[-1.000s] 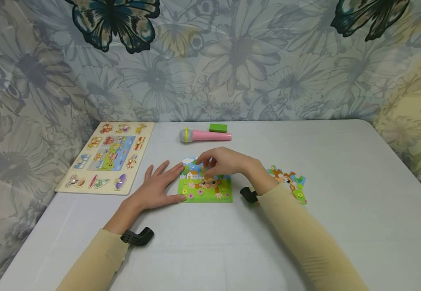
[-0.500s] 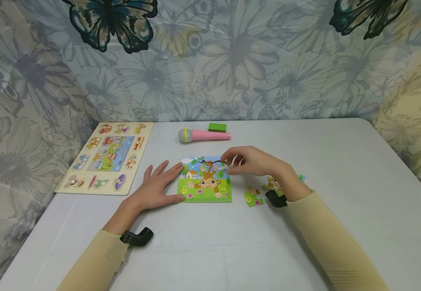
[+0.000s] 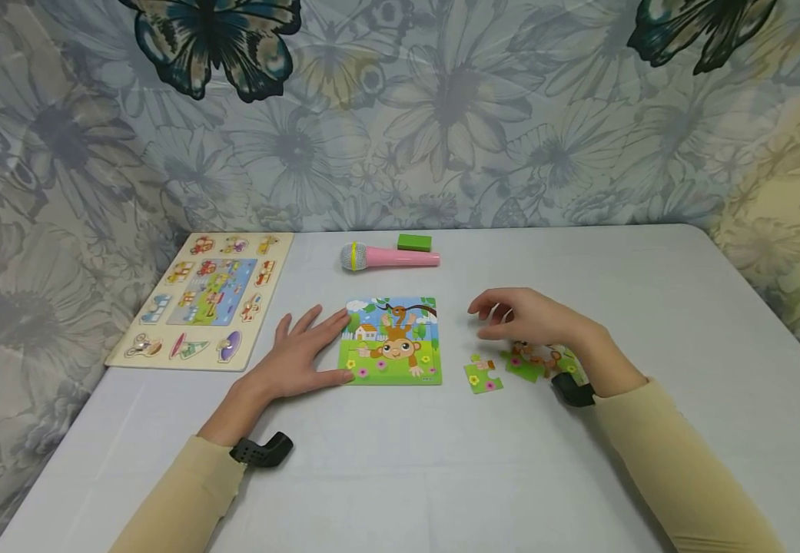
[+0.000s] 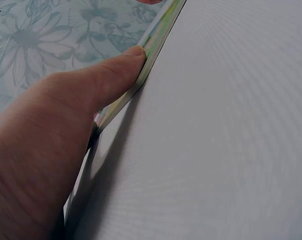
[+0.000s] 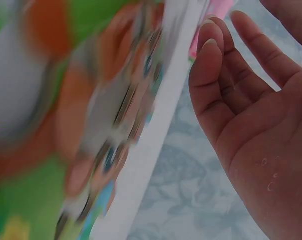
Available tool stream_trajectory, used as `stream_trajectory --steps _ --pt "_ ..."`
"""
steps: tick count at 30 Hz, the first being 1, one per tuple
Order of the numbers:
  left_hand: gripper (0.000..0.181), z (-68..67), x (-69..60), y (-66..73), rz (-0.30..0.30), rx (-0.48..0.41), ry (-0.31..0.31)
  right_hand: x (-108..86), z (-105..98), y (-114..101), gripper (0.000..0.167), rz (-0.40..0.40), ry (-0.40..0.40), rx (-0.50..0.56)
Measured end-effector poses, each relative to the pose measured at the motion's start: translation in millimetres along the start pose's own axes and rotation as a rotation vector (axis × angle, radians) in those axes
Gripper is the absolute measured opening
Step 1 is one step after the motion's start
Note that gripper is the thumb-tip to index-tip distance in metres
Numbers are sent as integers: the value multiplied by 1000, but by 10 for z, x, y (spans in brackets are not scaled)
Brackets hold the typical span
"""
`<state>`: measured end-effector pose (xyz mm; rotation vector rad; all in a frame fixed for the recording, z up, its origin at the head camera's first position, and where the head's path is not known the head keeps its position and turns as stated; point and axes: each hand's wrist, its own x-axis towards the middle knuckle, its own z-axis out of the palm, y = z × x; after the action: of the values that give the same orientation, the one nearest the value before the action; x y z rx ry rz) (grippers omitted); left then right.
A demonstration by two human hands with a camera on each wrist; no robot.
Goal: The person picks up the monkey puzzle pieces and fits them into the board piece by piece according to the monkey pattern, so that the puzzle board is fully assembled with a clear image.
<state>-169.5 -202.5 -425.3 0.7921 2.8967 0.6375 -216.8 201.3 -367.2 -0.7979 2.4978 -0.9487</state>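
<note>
A picture puzzle (image 3: 406,369) with a monkey, a house and a branch lies flat on the white table. Its left edge is touched by my left hand (image 3: 296,357), whose fingers are spread and straight. In the left wrist view, the thumb (image 4: 110,77) rests on the puzzle's edge. My right hand (image 3: 531,315) hovers to the right of the puzzle, fingers loosely bent and holding nothing. Below it lies a loose puzzle piece (image 3: 482,378), green with flowers. Beside that sits a small heap of puzzle pieces (image 3: 524,367), partly hidden by the right hand and wrist; they look blurred in the right wrist view.
A wooden peg puzzle board (image 3: 199,299) lies at the left of the table. At the back are a pink toy microphone (image 3: 393,257) and a green block (image 3: 414,243). A flowered cloth (image 3: 455,115) stands behind the table's far edge.
My right hand has left the puzzle's upper part and moved right, toward the loose pieces. The monkey's tail and branch, covered before, now show. The left hand stays at the puzzle's edge.
</note>
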Motion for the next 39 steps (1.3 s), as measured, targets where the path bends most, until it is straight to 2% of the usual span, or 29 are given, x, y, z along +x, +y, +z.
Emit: stream_trajectory --steps 8,16,34,39 --pt "95 -1 6 -10 -12 11 -14 -218 -139 174 37 62 31 4" --pt "94 3 10 -22 -15 20 -19 -373 -196 286 44 115 50 -1" --pt "94 9 -8 -31 -13 15 -9 -344 -190 359 56 89 43 -92" --pt "94 2 1 -25 -8 15 -11 -345 -168 360 57 107 47 -111"
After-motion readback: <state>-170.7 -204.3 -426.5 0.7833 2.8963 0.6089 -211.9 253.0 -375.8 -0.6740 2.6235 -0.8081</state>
